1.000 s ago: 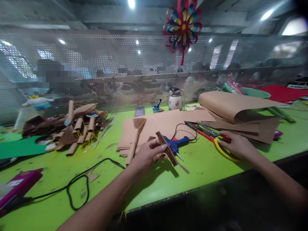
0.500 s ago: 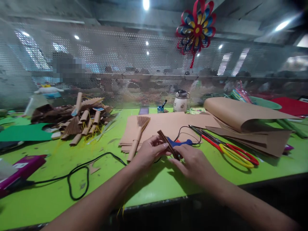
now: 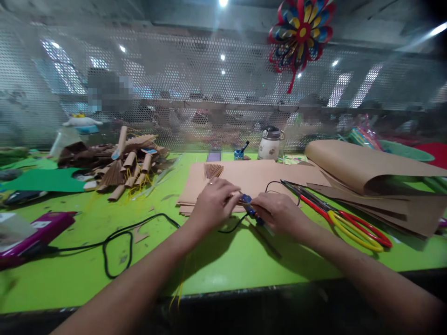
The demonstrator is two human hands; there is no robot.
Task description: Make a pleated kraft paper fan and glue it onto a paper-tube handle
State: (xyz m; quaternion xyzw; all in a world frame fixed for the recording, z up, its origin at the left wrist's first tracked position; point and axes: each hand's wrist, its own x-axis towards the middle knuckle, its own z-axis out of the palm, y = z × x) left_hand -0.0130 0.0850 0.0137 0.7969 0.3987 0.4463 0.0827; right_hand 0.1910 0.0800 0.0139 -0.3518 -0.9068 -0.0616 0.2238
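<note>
Both hands are close together over the green table [image 3: 216,270], right in front of the person. The left hand [image 3: 213,204] has its fingers pinched, and the right hand [image 3: 277,209] has its fingers pinched too. They seem to have a thin brown paper piece [image 3: 246,203] between them, one hand at each end. The fingers hide most of it, so I can't tell its whole shape.

The blue glue gun [image 3: 246,198] is just behind and under that paper, partly covered by the hands. I can't tell if the paper touches it. A narrow brown strip [image 3: 267,240] sticks out below, near the right hand.

The paper piece looks very light and a bit stiff, not slippery. I think it could bend or get squashed if you squeeze hard, so soft fingertips near its ends look like the best hold. The folded paper fan [image 3: 213,170] behind the left hand looks easy to crush at its thin folds.

That fan lies on flat brown sheets [image 3: 244,172]. Over on the right are big scissors with red and yellow handles [image 3: 356,231], near the big curled paper [image 3: 338,160]. On the left is a pile of little paper rolls and fans [image 3: 127,172] with yellow strings.
</note>
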